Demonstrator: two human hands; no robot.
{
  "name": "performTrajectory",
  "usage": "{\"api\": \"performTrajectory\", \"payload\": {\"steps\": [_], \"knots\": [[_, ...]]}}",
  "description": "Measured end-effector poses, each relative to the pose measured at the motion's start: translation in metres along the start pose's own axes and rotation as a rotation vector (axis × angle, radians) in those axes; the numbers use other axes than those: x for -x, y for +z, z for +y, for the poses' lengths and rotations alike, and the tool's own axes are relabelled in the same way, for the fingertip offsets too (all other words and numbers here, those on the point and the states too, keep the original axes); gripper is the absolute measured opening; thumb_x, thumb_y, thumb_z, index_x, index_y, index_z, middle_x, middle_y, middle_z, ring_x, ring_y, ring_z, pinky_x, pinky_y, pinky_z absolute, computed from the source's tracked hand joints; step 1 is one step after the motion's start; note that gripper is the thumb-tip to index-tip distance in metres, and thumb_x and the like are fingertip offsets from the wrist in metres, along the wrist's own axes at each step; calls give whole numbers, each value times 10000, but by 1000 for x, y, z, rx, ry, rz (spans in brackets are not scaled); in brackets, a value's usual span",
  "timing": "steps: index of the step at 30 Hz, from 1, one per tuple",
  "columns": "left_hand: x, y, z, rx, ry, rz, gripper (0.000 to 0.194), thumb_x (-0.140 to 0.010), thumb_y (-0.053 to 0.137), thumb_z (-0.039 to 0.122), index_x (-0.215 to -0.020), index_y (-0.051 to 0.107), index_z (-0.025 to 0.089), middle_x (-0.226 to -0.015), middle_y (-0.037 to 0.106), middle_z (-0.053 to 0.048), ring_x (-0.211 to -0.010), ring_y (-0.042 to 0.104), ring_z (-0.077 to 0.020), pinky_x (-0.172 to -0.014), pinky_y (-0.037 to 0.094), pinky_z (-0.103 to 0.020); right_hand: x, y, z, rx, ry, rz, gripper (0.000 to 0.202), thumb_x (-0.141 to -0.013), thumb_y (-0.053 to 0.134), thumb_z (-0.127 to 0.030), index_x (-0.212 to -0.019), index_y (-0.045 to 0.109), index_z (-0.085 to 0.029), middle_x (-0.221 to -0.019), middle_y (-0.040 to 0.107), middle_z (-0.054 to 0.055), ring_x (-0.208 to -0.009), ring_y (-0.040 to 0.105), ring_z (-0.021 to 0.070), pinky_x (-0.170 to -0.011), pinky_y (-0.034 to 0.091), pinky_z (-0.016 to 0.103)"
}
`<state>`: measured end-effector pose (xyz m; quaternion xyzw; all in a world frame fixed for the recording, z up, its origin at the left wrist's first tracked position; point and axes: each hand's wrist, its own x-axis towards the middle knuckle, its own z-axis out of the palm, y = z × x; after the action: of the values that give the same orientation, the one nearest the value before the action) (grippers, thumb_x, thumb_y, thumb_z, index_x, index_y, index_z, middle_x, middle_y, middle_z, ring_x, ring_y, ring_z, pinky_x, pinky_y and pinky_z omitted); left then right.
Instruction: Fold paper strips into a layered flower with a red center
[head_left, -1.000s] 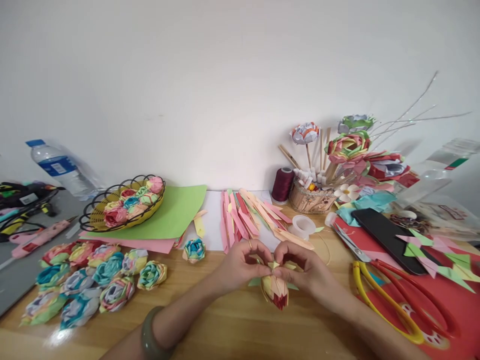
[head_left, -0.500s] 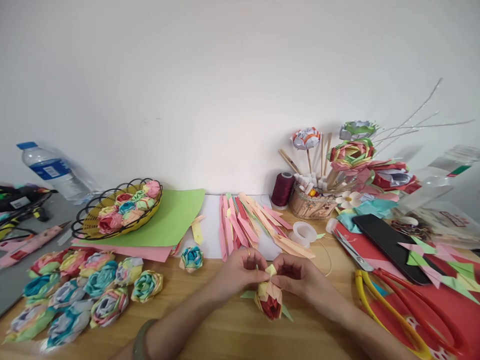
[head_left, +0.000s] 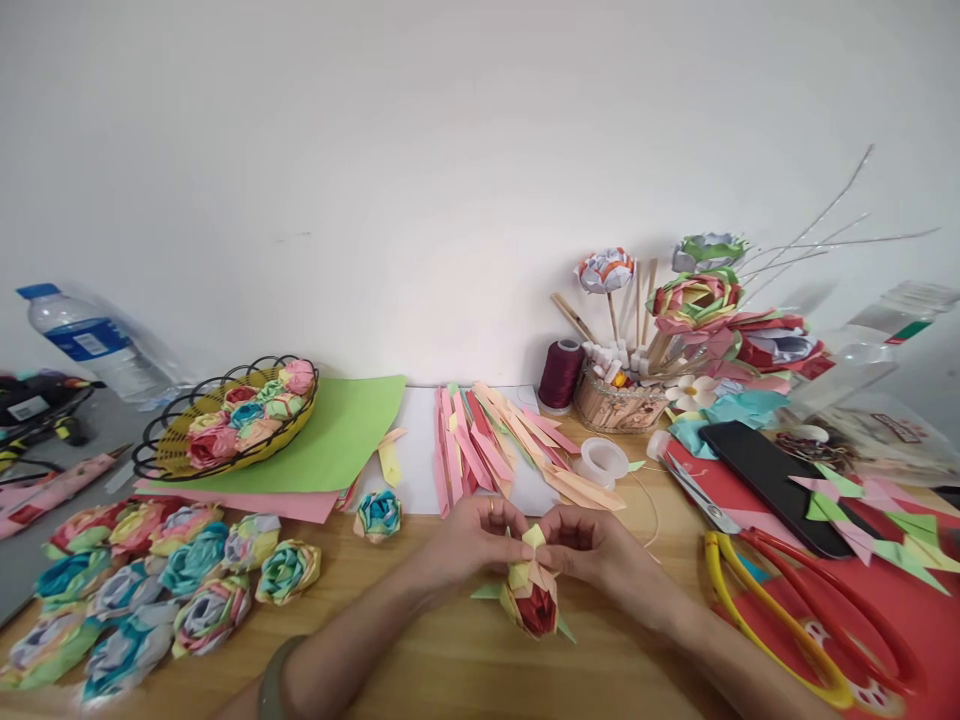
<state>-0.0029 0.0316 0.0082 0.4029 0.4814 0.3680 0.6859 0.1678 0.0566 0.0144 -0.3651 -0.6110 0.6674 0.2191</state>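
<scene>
A folded paper flower (head_left: pixel 534 605) with a dark red centre, yellow outer petals and green pointed leaves is between my two hands, low in the middle of the view. My left hand (head_left: pixel 486 540) pinches its upper left side, thumb against the paper. From the other side, my right hand (head_left: pixel 583 545) pinches near the yellow tip at its top. The fingers behind the flower are partly hidden. Just beyond my hands lies a pile of folded paper strips (head_left: pixel 480 445) in pink, red and peach. A small blue paper flower (head_left: pixel 379 514) sits to the left.
Several paper flowers (head_left: pixel 191 555) lie at left, below a yellow basket (head_left: pixel 169 440) of more blooms. A water bottle (head_left: pixel 90 340) leans behind. On the right are large scissors (head_left: pixel 814 630), small scissors (head_left: pixel 697 495), a black phone (head_left: pixel 772 480), a thread spool (head_left: pixel 561 375) and tape (head_left: pixel 604 462).
The whole view has shifted slightly, so things appear a little further left. Both hands keep their pinch on the paper flower, which has barely moved.
</scene>
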Motion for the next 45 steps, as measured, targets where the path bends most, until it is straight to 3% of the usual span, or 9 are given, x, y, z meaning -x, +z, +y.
{"api": "performTrajectory", "payload": {"steps": [9,16,24,30,36,45], "knots": [[-1,1,3,-69,51,42,182,-506,682,144,-649,571,118,-610,534,27,-552,471,-66,-525,347,-194,0,2,4,131,-40,40,232,-717,619,-368,-705,534,-152,-656,530,-21,-627,474,112,-593,355,235],[4,4,8,-68,30,81,198,-464,700,160,-587,548,123,-507,505,49,-478,443,-61,-474,321,-194,0,3,3,139,-47,16,210,-710,615,-346,-699,523,-158,-642,509,-30,-609,456,108,-570,337,227],[-1,-4,5,-77,46,-70,213,-460,709,186,-610,573,119,-549,544,34,-510,469,-70,-522,350,-220,-1,3,6,114,-36,-6,219,-697,627,-329,-684,483,-166,-629,481,-37,-592,439,101,-549,329,222],[-3,-4,1,-71,56,-68,229,-458,714,191,-618,565,121,-570,541,33,-521,466,-68,-525,340,-217,-3,2,12,168,-40,23,215,-720,603,-338,-677,475,-171,-641,492,-27,-615,459,115,-564,346,232],[-5,-7,2,-91,82,-92,323,-429,774,301,-605,578,114,-564,538,31,-532,459,-67,-542,341,-215,-3,2,6,103,-20,-35,255,-710,622,-376,-684,486,-162,-625,482,-34,-591,440,101,-559,324,230],[-2,-8,5,-65,47,-106,331,-420,771,318,-618,600,115,-602,559,23,-554,477,-77,-581,355,-232,-3,1,2,84,25,-60,299,-668,654,-435,-672,504,-176,-616,524,-32,-603,491,116,-572,356,234]]}}
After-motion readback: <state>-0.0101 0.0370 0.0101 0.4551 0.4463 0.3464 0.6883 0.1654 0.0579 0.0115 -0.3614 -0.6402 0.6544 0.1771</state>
